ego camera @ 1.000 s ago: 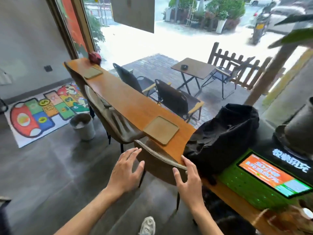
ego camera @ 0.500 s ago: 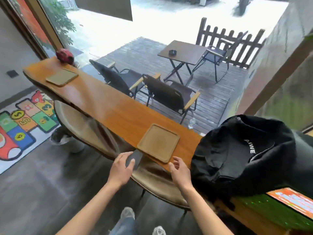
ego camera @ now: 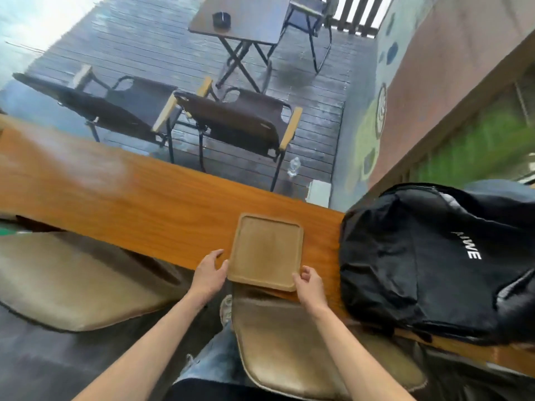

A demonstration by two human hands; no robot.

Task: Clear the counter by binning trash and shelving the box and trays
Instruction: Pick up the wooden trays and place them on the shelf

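A square tan wooden tray [ego camera: 266,251] lies on the long orange-brown counter [ego camera: 144,206], with its near edge hanging over the counter's front. My left hand [ego camera: 210,273] touches the tray's near left corner, thumb against the rim and fingers spread. At the near right corner my right hand [ego camera: 308,282] has its fingers curled on the rim. The tray looks flat on the counter. No other tray, box or trash shows in this view.
A black backpack [ego camera: 434,261] lies on the counter just right of the tray. Tan chair backs [ego camera: 75,282] [ego camera: 289,342] stand under the counter's near edge, in front of my legs. Beyond the counter are dark outdoor chairs [ego camera: 237,117] and a folding table [ego camera: 246,21].
I have stepped up to the counter and the view has tilted down. Both hands came forward from mid-air over the chair back to the near corners of the tray.
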